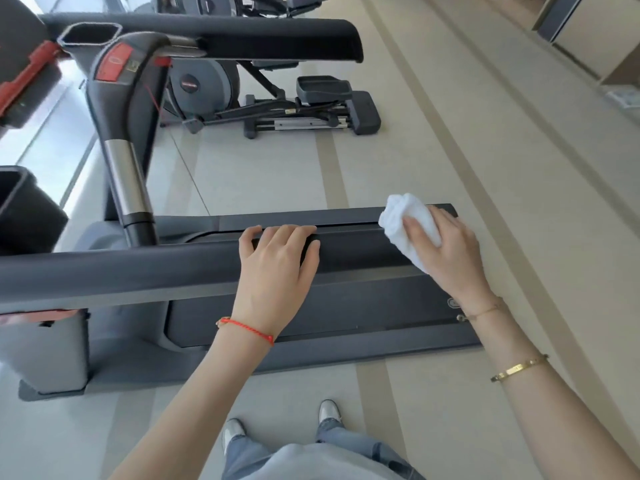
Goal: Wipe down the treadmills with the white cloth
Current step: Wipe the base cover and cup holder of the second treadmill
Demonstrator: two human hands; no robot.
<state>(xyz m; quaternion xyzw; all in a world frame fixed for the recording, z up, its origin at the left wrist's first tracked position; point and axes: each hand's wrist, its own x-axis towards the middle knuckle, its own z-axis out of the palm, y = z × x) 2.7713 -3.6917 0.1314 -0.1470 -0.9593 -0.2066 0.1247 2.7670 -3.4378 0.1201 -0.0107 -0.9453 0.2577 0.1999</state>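
A dark grey treadmill [346, 306] lies across the view in front of me, its near handrail [121, 268] running from the left edge to the middle. My left hand [277, 265] rests on the end of that handrail, fingers curled over its top. My right hand [446, 251] grips a bunched white cloth [403, 216] to the right of the rail end, above the rear part of the deck. Whether the cloth touches the treadmill I cannot tell.
The treadmill's far handrail [242, 36] and upright post [128, 188] with a red safety key stand at upper left. An elliptical trainer [277, 105] sits on the beige floor beyond. My feet [280, 424] are on the floor by the treadmill's near side.
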